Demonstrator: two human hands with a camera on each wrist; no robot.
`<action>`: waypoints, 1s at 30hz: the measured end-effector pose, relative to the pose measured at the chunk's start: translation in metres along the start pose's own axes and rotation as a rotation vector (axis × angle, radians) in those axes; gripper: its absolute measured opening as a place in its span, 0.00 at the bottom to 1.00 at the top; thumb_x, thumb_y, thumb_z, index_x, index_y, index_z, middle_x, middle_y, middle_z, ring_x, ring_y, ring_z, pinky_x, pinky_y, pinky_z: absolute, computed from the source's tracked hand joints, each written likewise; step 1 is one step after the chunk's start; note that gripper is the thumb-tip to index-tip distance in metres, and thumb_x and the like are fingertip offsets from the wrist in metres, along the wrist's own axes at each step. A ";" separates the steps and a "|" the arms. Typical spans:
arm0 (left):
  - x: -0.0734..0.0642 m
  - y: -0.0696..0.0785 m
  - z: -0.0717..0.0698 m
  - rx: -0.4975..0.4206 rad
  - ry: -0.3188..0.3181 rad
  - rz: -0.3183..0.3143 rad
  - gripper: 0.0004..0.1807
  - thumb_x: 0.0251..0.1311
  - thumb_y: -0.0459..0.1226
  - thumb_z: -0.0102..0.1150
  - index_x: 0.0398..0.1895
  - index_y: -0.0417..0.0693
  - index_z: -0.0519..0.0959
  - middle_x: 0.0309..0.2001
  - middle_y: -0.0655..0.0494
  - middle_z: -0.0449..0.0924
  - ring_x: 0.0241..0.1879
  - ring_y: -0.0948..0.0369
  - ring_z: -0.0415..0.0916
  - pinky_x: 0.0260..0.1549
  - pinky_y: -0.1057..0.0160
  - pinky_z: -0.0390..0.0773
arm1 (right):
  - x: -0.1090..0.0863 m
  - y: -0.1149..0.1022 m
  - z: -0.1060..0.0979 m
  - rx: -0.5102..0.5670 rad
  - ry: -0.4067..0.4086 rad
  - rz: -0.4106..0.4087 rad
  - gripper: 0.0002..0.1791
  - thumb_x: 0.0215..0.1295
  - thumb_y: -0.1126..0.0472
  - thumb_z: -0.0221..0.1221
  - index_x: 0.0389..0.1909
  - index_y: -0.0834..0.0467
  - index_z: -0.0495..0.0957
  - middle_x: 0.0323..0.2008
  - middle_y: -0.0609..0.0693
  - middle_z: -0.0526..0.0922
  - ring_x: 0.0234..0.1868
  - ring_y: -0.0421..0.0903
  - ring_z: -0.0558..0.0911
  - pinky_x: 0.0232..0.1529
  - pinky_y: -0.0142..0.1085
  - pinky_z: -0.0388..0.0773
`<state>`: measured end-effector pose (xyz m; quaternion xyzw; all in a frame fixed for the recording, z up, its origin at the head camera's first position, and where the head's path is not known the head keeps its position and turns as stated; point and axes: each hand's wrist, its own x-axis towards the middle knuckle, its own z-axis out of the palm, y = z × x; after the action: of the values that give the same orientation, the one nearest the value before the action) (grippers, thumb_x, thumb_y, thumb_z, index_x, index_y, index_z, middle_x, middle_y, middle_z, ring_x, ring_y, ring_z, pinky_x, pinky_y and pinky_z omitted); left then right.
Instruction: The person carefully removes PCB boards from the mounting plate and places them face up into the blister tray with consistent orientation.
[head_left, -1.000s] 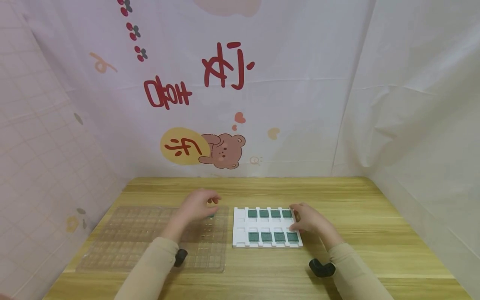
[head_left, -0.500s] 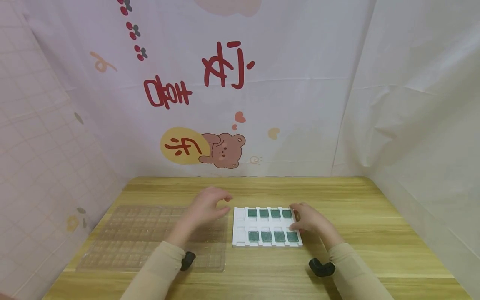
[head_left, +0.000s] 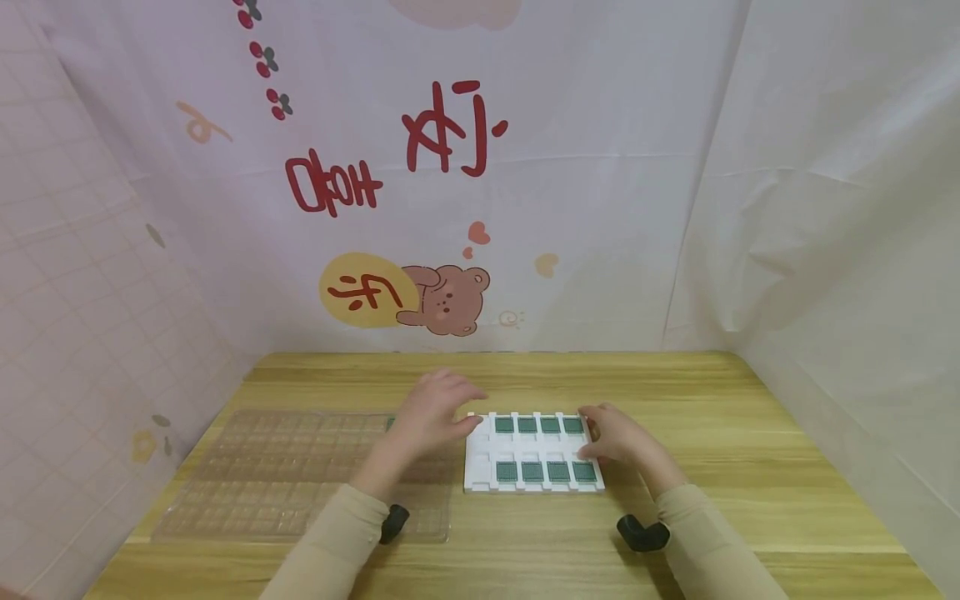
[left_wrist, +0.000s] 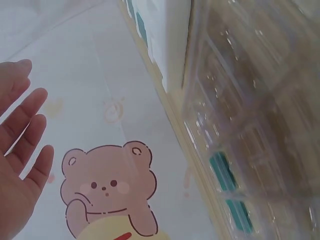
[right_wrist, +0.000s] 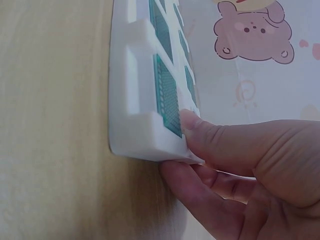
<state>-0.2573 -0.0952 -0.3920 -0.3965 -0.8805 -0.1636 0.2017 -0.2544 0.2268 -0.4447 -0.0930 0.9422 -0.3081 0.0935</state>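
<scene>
A white tray (head_left: 480,454) lies on the table, with two rows of square green chips (head_left: 558,472) in its recesses and its leftmost column bare. My right hand (head_left: 618,437) pinches the tray's right end, thumb on top beside a chip (right_wrist: 169,97) and fingers against the end wall in the right wrist view. My left hand (head_left: 431,417) hovers over the left end of the white tray, thumb and fingers apart, nothing between them. Left of it lies a clear plastic compartment tray (head_left: 247,475); two green chips (left_wrist: 222,171) show in it in the left wrist view.
The wood-grain table (head_left: 525,550) ends at a white printed cloth (head_left: 600,208) at the back, and further cloth hangs on both sides. Each wrist carries a black camera mount (head_left: 642,534).
My left hand has moved right from above the clear tray's far right corner to the white tray's left edge. My right hand keeps its hold on the white tray, which stays in place.
</scene>
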 end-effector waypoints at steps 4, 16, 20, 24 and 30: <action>0.004 0.003 0.004 0.005 -0.004 0.009 0.16 0.55 0.40 0.71 0.48 0.51 0.84 0.46 0.59 0.84 0.50 0.57 0.76 0.54 0.52 0.72 | 0.001 0.000 0.000 0.003 -0.003 0.001 0.42 0.48 0.69 0.74 0.65 0.73 0.66 0.48 0.64 0.73 0.40 0.51 0.76 0.32 0.37 0.81; 0.015 0.008 0.016 0.014 -0.058 -0.025 0.20 0.56 0.42 0.70 0.52 0.52 0.83 0.49 0.57 0.83 0.52 0.56 0.75 0.56 0.53 0.71 | 0.001 0.000 -0.001 -0.021 -0.002 -0.012 0.42 0.48 0.67 0.75 0.65 0.72 0.67 0.47 0.62 0.74 0.40 0.51 0.76 0.33 0.37 0.81; 0.020 0.009 0.021 0.030 -0.098 -0.053 0.21 0.57 0.44 0.70 0.54 0.53 0.82 0.51 0.58 0.82 0.55 0.56 0.74 0.59 0.53 0.69 | 0.001 0.000 -0.001 -0.027 -0.001 -0.011 0.42 0.47 0.67 0.75 0.65 0.72 0.67 0.46 0.61 0.74 0.41 0.51 0.76 0.35 0.38 0.81; 0.025 0.010 0.025 0.008 -0.138 -0.093 0.22 0.57 0.45 0.70 0.55 0.52 0.81 0.54 0.57 0.81 0.57 0.55 0.73 0.62 0.51 0.67 | 0.001 0.000 -0.001 -0.040 0.003 -0.012 0.42 0.47 0.67 0.75 0.64 0.72 0.68 0.46 0.61 0.74 0.42 0.52 0.76 0.38 0.40 0.81; 0.030 0.011 0.032 -0.034 -0.192 -0.158 0.24 0.57 0.44 0.70 0.57 0.50 0.80 0.57 0.55 0.80 0.60 0.54 0.71 0.66 0.50 0.61 | 0.001 0.000 -0.002 -0.054 0.003 -0.015 0.42 0.47 0.66 0.75 0.64 0.72 0.68 0.47 0.62 0.75 0.43 0.52 0.76 0.43 0.44 0.80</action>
<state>-0.2740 -0.0548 -0.4038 -0.3433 -0.9213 -0.1551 0.0962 -0.2559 0.2278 -0.4438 -0.1022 0.9496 -0.2832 0.0873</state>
